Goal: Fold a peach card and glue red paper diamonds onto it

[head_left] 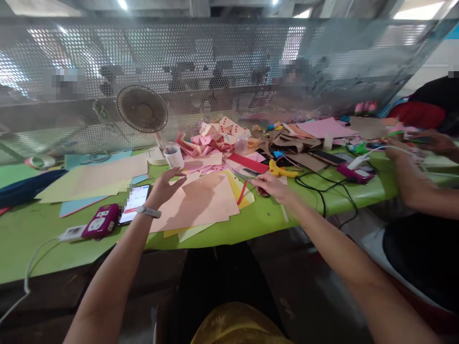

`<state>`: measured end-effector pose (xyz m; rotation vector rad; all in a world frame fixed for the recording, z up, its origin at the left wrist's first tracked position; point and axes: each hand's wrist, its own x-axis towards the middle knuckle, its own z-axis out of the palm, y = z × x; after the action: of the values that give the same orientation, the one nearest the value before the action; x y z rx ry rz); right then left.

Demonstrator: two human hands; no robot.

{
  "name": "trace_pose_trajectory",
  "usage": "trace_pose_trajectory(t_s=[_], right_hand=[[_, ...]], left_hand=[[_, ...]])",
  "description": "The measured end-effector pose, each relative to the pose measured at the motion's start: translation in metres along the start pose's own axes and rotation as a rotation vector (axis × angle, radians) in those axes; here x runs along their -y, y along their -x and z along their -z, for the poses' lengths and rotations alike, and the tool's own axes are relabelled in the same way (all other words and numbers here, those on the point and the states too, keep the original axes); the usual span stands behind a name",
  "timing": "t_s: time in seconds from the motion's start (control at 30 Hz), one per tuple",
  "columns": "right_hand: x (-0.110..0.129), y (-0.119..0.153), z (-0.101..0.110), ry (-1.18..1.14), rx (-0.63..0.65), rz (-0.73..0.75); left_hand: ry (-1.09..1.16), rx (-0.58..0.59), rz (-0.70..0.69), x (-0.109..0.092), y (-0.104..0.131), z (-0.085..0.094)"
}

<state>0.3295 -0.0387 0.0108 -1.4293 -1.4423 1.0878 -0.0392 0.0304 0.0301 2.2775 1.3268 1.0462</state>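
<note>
While the right hand [271, 186] is closed around scissors [245, 177], their blades pointing left by the yellow paper [234, 185], the left hand [165, 187] hangs half open near a white cup [174, 156], thumb and forefinger slightly parted, with nothing visible in its hold. Peach paper [201, 208] lies between the two hands on the green tabletop [229, 235], overlapping the yellow. Just beyond the right hand rests a yellow tool [282, 170]; a lit phone [134, 203] lies beside the left wrist

Perforated panel [247, 62] behind fan [143, 109]. Tape roll [31, 163] left of fan. Lit phone [135, 204] before fan, purple socket [102, 221] front-left. Dark phone [327, 157] well right of fan.
</note>
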Motion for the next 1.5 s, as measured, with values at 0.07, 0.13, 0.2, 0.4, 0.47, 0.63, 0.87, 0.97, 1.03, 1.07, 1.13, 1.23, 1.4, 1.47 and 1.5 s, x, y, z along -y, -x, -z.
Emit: trace_pose_trajectory(t_s=[0.07, 0.13, 0.2, 0.4, 0.47, 0.63, 0.87, 0.97, 1.03, 1.07, 1.13, 1.23, 1.4, 1.47, 1.5], right_hand=[[0.007, 0.000, -0.005, 0.024, -0.068, 0.071], [0.011, -0.004, -0.006, 0.150, -0.183, 0.169], [0.010, -0.010, -0.006, 0.268, -0.284, 0.222], [0.005, -0.006, -0.009, -0.170, -0.217, 0.125], [0.011, 0.000, -0.015, -0.296, -0.167, 0.112], [0.031, 0.011, -0.027, -0.379, -0.053, 0.109], [0.030, 0.020, -0.044, -0.409, 0.055, 0.073], [0.022, 0.020, -0.043, -0.426, 0.061, 0.072], [0.016, 0.022, -0.041, -0.459, 0.022, 0.086], [0.013, 0.023, -0.041, -0.475, -0.001, 0.103], [0.008, 0.026, -0.041, -0.504, -0.046, 0.166], [0.005, 0.026, -0.045, -0.534, -0.120, 0.299], [0.009, 0.010, -0.052, -0.456, -0.284, 0.388], [0.010, 0.005, -0.052, -0.440, -0.354, 0.399], [0.009, 0.005, -0.052, -0.434, -0.381, 0.409]], left_hand=[[-0.003, -0.078, -0.030, -0.017, 0.003, -0.003], [-0.004, -0.086, -0.050, -0.034, 0.005, -0.006], [0.023, -0.062, -0.058, -0.049, 0.007, -0.009], [0.262, 0.000, 0.052, -0.070, 0.009, -0.018], [0.366, 0.071, 0.093, -0.074, 0.007, -0.027], [0.710, 0.185, 0.199, -0.088, -0.002, -0.059], [1.181, 0.264, 0.379, -0.110, -0.010, -0.099], [1.237, 0.222, 0.457, -0.114, -0.014, -0.107], [1.267, 0.184, 0.479, -0.115, -0.016, -0.111], [1.295, 0.157, 0.481, -0.116, -0.017, -0.114], [1.370, 0.111, 0.498, -0.119, -0.018, -0.119], [1.484, 0.080, 0.545, -0.124, -0.018, -0.131], [1.567, 0.078, 0.524, -0.137, -0.016, -0.145], [1.554, 0.039, 0.523, -0.139, -0.016, -0.145], [1.535, 0.025, 0.531, -0.138, -0.017, -0.145]])
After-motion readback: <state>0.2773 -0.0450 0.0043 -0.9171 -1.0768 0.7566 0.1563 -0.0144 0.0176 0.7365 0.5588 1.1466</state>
